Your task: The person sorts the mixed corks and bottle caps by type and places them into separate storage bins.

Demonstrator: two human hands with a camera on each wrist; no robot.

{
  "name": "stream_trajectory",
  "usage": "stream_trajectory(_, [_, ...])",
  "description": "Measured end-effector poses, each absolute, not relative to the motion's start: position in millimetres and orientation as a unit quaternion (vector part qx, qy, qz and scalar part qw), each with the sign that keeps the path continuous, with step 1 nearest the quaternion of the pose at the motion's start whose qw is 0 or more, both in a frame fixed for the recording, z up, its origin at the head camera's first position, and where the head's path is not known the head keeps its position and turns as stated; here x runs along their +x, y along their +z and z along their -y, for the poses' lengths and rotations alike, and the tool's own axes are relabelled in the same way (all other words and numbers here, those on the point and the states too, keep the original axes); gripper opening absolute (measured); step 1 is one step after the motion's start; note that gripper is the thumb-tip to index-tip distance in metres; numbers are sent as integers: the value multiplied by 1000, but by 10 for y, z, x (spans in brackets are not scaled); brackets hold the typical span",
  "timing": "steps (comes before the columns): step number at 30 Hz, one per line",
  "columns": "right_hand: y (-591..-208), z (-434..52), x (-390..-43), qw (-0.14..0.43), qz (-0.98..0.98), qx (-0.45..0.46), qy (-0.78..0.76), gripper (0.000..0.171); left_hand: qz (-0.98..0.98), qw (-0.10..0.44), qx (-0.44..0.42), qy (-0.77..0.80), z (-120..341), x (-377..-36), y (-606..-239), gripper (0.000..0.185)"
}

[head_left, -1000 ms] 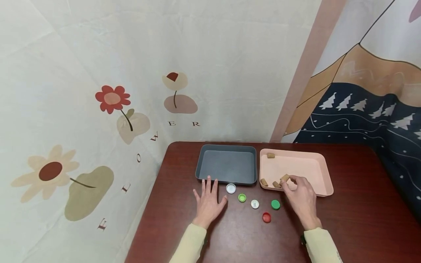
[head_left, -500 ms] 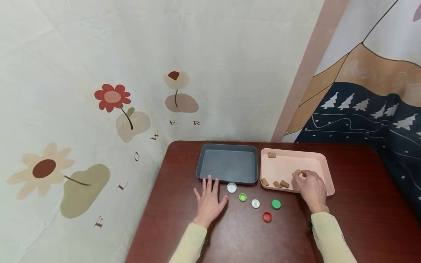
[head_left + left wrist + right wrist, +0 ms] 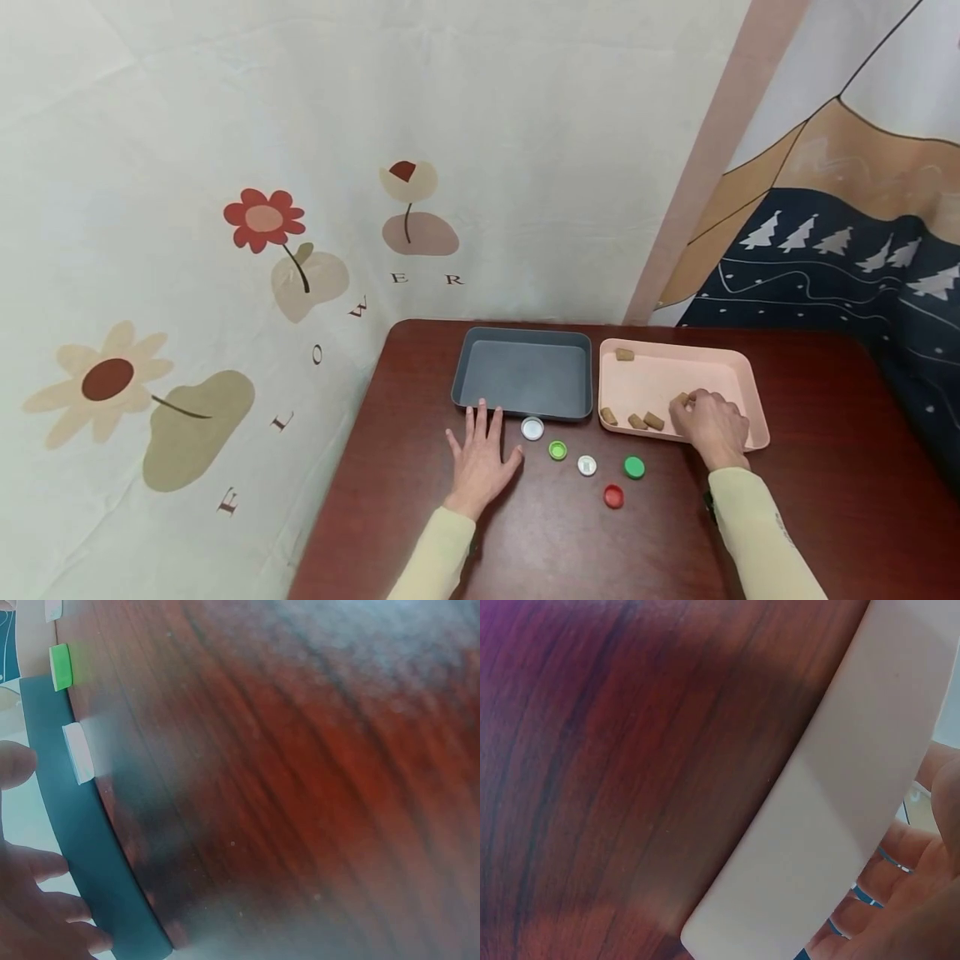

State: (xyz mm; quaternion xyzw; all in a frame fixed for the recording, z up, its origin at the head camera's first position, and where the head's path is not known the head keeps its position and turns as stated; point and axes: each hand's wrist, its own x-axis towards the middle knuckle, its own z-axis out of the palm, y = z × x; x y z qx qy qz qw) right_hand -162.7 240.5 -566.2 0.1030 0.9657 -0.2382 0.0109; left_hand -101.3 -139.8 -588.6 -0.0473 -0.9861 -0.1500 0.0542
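Corks (image 3: 636, 421) in pink tray (image 3: 742, 375), grey tray (image 3: 525, 385) beside.

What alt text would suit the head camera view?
A right hand holds a cork inside a pink tray on a dark wooden table; the left hand rests flat before an empty grey tray, bottle caps between them.

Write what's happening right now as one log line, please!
right hand: holds cork over pink tray | left hand: flat on table by grey tray
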Motion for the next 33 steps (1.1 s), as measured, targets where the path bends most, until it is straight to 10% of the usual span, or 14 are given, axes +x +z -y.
stream_trajectory(22, [-5659, -2417, -1604, 47, -963, 108, -243, 52, 986, 45, -45, -154, 1394, -1021, -5910, 77])
stream_trajectory(33, [-5671, -2205, -1358, -104, -957, 62, -263, 46, 986, 53, -44, -153, 1406, -999, -5925, 77])
